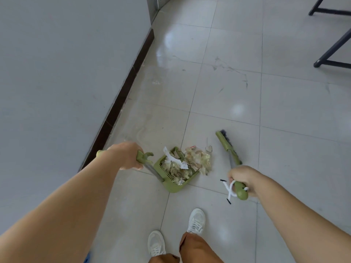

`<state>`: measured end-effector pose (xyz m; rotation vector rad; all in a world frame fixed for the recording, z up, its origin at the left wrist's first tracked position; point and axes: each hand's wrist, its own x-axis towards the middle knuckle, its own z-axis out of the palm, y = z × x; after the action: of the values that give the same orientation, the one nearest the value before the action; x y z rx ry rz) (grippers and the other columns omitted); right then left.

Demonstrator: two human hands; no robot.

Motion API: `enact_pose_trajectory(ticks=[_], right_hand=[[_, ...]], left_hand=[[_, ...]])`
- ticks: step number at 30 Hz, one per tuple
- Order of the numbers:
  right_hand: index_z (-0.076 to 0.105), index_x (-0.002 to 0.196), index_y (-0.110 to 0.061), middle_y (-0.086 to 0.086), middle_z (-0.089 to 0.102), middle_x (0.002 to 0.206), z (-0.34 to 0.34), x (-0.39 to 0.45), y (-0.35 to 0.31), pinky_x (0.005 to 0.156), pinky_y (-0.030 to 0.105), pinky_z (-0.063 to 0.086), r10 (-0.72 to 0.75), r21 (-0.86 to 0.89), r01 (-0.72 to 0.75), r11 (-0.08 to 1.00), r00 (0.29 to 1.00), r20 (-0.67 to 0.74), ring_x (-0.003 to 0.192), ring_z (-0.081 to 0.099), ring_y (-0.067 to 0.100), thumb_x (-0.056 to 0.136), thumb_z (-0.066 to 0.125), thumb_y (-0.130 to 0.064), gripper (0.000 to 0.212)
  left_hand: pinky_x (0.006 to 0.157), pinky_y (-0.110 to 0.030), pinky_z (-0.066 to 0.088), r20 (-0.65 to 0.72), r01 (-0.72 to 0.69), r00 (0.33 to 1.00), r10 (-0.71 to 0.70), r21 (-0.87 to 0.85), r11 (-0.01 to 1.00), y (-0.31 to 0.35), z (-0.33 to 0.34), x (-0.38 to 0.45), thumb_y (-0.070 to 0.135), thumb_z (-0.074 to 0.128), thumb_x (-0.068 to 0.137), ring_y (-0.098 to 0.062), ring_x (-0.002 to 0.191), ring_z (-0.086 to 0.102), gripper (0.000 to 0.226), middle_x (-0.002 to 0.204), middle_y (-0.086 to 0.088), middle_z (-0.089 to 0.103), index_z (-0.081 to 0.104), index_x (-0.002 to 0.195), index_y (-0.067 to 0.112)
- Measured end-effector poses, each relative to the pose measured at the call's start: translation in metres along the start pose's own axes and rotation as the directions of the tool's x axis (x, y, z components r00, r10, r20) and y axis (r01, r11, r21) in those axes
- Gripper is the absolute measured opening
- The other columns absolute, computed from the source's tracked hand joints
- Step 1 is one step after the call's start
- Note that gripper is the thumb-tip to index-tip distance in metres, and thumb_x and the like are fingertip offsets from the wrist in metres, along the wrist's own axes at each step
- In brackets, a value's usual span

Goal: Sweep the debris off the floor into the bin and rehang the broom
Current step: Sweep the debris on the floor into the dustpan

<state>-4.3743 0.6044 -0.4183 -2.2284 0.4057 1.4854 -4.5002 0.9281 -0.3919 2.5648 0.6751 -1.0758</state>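
A green dustpan [171,184] sits on the tiled floor, filled with debris [182,164] of paper scraps and clear wrappers, some spilling past its open right edge. My left hand [126,155] grips the top of the dustpan handle [144,157], a metal rod with a green clip. My right hand [242,179] is closed around the green end of the broom handle [241,192], where a white cord loop hangs. The broom head [227,144], green with dark bristles, rests on the floor just right of the debris.
A grey wall [66,73] with a dark baseboard [121,103] runs along the left. Black furniture legs [332,46] stand at the upper right. My two white shoes [195,221] are on the tiles near the bottom. Scuff marks lie on the floor ahead.
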Motion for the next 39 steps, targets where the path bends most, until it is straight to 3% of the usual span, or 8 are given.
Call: enact_pose_trajectory(ticks=[5,10,13,18,25,28,36,39], right_hand=[[0.036,0.063,-0.011,0.007,0.036,0.062,0.071,-0.008,-0.020,0.045,0.023,0.025,-0.016,0.080,0.006,0.997,0.993,0.117,0.050,0.034,0.016,0.089,0.038,-0.001,0.029],[0.038,0.064,-0.012,0.005,0.042,0.067,0.127,-0.021,-0.032,0.050,0.024,0.036,-0.045,-0.054,0.057,0.997,0.980,0.194,0.054,0.041,0.016,0.096,0.037,-0.007,0.032],[0.040,0.064,-0.008,0.009,0.040,0.061,0.150,-0.037,-0.026,0.047,0.023,0.030,-0.008,-0.154,0.043,0.987,0.976,0.218,0.049,0.036,0.019,0.092,0.037,-0.005,0.029],[0.052,0.063,-0.006,0.009,0.051,0.064,0.170,-0.067,0.002,0.049,0.024,0.038,-0.002,-0.157,0.041,0.987,0.969,0.246,0.053,0.048,0.020,0.090,0.038,-0.003,0.030],[0.055,0.062,-0.007,0.011,0.057,0.069,0.177,-0.084,0.038,0.064,0.030,0.049,0.047,-0.140,-0.010,0.990,0.963,0.266,0.068,0.057,0.028,0.066,0.039,-0.007,0.017],[0.057,0.056,-0.004,0.012,0.054,0.063,0.169,-0.081,0.036,0.061,0.029,0.049,0.016,-0.126,0.016,0.992,0.969,0.248,0.058,0.055,0.026,0.065,0.041,-0.003,0.018],[0.052,0.042,-0.010,0.000,0.050,0.035,0.139,-0.089,0.033,0.054,0.021,0.045,-0.090,-0.075,0.108,0.991,0.972,0.215,0.037,0.048,0.013,0.082,0.050,-0.012,0.041],[0.050,0.054,-0.009,0.000,0.047,0.035,0.108,-0.091,0.035,0.045,0.018,0.041,-0.126,-0.035,0.133,0.990,0.980,0.153,0.030,0.042,0.013,0.091,0.048,-0.018,0.038]], left_hand=[[0.077,-0.037,0.055,-0.007,-0.035,0.999,0.035,0.012,0.999,0.003,-0.002,0.001,0.036,0.075,0.079,-0.021,0.080,0.065,0.020,0.081,0.004,0.067,0.056,0.070,0.035],[0.075,-0.036,0.053,-0.016,-0.062,0.998,0.062,0.008,0.998,0.002,0.000,0.002,0.038,0.075,0.079,-0.022,0.082,0.065,0.017,0.081,0.003,0.066,0.058,0.074,0.033],[0.073,-0.034,0.051,-0.035,-0.077,0.996,0.077,0.007,0.997,0.001,0.002,0.001,0.038,0.076,0.079,-0.023,0.082,0.064,0.017,0.079,0.004,0.064,0.061,0.083,0.031],[0.079,-0.037,0.055,-0.051,-0.091,0.995,0.090,-0.016,0.996,0.000,0.002,0.000,0.038,0.077,0.080,-0.024,0.083,0.065,0.025,0.082,0.002,0.065,0.068,0.097,0.023],[0.071,-0.033,0.050,-0.082,-0.126,0.989,0.125,-0.012,0.992,0.002,0.005,-0.004,0.037,0.077,0.081,-0.024,0.084,0.064,0.029,0.091,-0.001,0.069,0.069,0.103,0.020],[0.069,-0.033,0.049,-0.097,-0.130,0.987,0.130,-0.002,0.991,0.003,0.006,-0.006,0.037,0.077,0.081,-0.024,0.082,0.064,0.027,0.090,-0.001,0.068,0.069,0.102,0.021],[0.079,-0.037,0.055,-0.114,-0.114,0.987,0.113,-0.004,0.993,-0.003,0.013,-0.014,0.038,0.078,0.079,-0.025,0.086,0.065,0.026,0.087,0.001,0.067,0.067,0.099,0.026],[0.081,-0.038,0.056,-0.103,-0.105,0.989,0.103,-0.014,0.994,-0.006,0.016,-0.020,0.036,0.078,0.079,-0.025,0.086,0.066,0.026,0.089,0.001,0.068,0.068,0.101,0.026]])
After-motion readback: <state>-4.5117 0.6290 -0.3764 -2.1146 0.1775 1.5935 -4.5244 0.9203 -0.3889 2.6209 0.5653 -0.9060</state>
